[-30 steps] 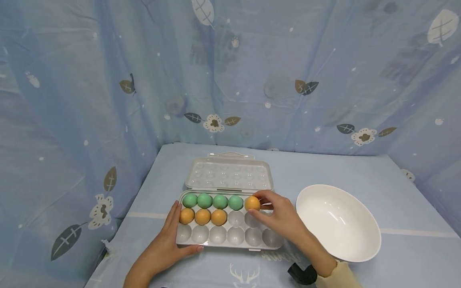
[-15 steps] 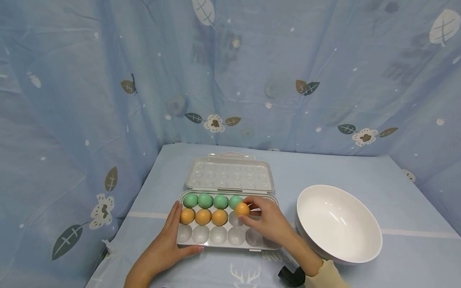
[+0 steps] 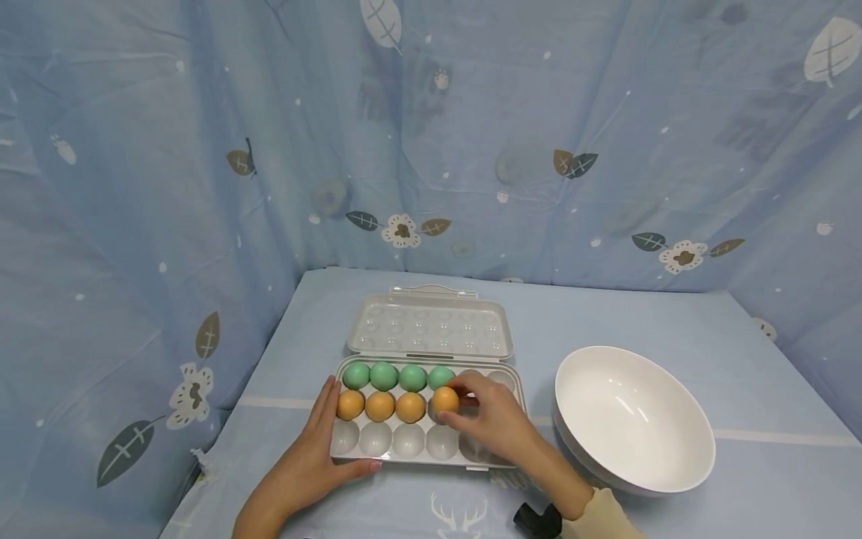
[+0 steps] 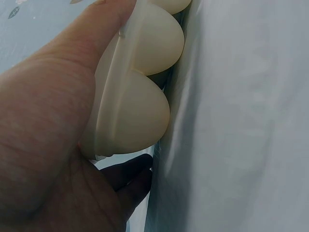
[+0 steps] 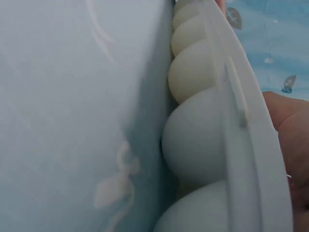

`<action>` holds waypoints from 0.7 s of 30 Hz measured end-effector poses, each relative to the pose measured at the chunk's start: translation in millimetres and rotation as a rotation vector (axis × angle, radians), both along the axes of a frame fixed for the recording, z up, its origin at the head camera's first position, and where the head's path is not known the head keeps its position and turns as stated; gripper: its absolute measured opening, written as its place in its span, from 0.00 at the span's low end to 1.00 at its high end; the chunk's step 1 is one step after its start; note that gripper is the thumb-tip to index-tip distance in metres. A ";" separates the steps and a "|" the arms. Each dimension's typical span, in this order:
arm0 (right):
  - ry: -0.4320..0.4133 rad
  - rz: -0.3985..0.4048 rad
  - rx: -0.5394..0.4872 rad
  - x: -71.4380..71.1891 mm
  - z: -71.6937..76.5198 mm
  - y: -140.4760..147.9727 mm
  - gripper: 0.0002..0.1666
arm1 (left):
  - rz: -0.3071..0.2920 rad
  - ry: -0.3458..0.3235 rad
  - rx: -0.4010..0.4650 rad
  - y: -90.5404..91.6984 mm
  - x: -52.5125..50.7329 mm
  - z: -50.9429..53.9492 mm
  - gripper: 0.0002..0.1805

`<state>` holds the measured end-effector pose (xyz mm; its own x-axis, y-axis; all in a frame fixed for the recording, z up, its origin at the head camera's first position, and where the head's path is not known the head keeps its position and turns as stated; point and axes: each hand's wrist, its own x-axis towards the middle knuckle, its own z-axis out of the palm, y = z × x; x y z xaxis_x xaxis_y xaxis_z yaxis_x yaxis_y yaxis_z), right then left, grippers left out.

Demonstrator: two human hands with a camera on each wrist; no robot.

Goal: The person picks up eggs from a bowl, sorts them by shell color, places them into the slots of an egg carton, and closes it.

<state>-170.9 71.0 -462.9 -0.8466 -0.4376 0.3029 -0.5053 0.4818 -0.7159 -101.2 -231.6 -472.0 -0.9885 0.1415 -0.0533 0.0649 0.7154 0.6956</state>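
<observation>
An egg box with rows of round cups lies with its lid folded back. Four-fingered contact comes from my left hand: its fingers lie straight along the box's left side and its thumb along the front edge. In the left wrist view that hand touches the rim beside the cups' rounded undersides. My right hand pinches an orange ball at a middle-row cup. To its left sit several orange balls; several green balls fill the back row's left part. The right wrist view shows the right hand only partly.
A large white bowl stands on the table right of the box, close to my right forearm. A black curved object is at the right wrist. Patterned blue curtains hang behind and at the sides.
My right hand has carried the orange ball left and toward me, from over the back row to a middle-row cup beside the other orange balls. The left hand stays put.
</observation>
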 end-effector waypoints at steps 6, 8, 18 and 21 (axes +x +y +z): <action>0.039 -0.008 0.076 2.3 0.8 -3.5 0.24 | -0.009 0.007 0.001 -0.7 0.0 2.4 0.79; 0.045 -0.012 0.089 3.2 1.8 -4.4 0.25 | -0.011 0.010 0.002 -0.8 0.4 2.6 0.79; 0.084 -0.010 0.119 5.6 4.0 -6.6 0.23 | -0.007 0.027 0.010 -0.7 1.1 -1.4 0.78; 0.092 -0.011 0.145 5.8 5.4 -6.1 0.23 | -0.006 0.021 0.005 -0.8 0.4 -1.8 0.78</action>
<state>-165.1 64.9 -457.5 -0.8232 -0.4731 0.3139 -0.5596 0.5827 -0.5894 -100.8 -232.4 -473.9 -0.9885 0.1480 -0.0313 0.0844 0.7113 0.6978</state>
